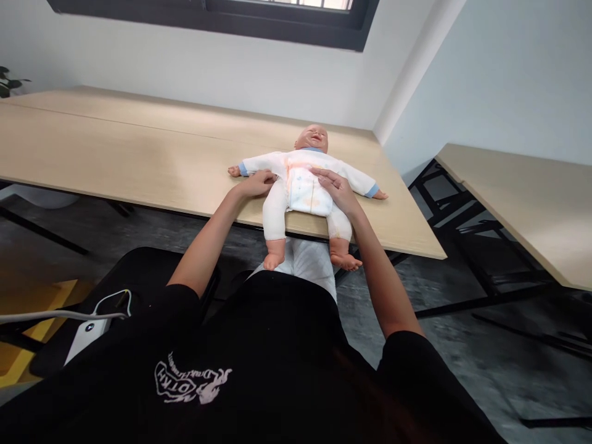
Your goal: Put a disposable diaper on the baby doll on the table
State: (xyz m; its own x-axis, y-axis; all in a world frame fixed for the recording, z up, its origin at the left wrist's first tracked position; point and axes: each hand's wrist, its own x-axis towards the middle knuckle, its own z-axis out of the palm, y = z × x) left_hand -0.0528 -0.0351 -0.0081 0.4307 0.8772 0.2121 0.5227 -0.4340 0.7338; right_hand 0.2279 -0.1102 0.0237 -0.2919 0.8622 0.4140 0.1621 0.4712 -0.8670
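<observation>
A baby doll (317,140) lies on its back at the table's near edge, its head toward the wall and its feet hanging over the edge. It wears a white top (356,177) with blue cuffs and collar, and white leg coverings. A diaper (309,196) with a faint print covers its front. My right hand (337,187) rests on the diaper's upper front, fingers stretched out and open. Beside the doll's hip, my left hand (257,184) has its fingers curled together against the waist; whatever they may hold is hidden.
The pale wooden table (139,154) runs far to the left, along a wall under a dark window frame (277,28). A second table (522,203) stands at right. A black chair (152,265) at my left bears a white device (87,336) with a cable.
</observation>
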